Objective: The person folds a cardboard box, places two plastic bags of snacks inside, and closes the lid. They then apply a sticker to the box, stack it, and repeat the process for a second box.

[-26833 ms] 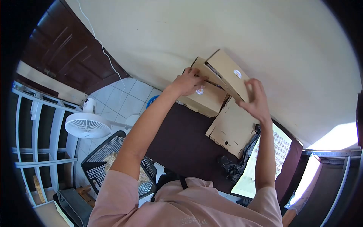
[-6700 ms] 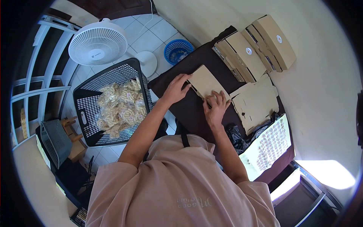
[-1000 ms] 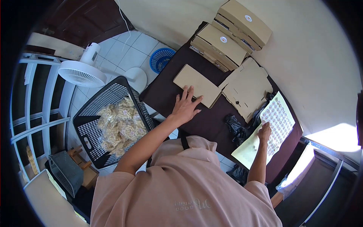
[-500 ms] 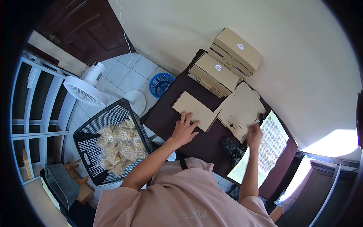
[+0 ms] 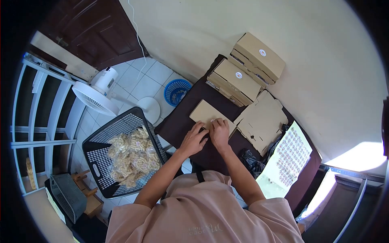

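A closed brown cardboard box (image 5: pixel 201 112) lies on the dark tablecloth in front of me. My left hand (image 5: pixel 195 140) rests at its near edge, fingers apart, fingertips on the cardboard. Over the middle of the lid, my right hand (image 5: pixel 219 131) has its fingers pinched together. A small pale round sticker (image 5: pixel 212 120) shows at those fingertips, mostly covered by them. To the right hangs a sheet of round stickers (image 5: pixel 289 156) over the table edge, several rows still on it.
Closed boxes with round stickers (image 5: pixel 237 79) are stacked by the wall, beside another stack (image 5: pixel 259 54). Flattened cardboard (image 5: pixel 263 119) and a black plastic bag (image 5: pixel 249 162) lie on the table. At left stand a black basket of bagged snacks (image 5: pixel 99 170), a white fan (image 5: pixel 95 98) and a blue basket (image 5: pixel 167 95).
My right hand has moved left from the sticker sheet onto the box lid. My left hand has stayed at the box's near edge. The view has shifted slightly.
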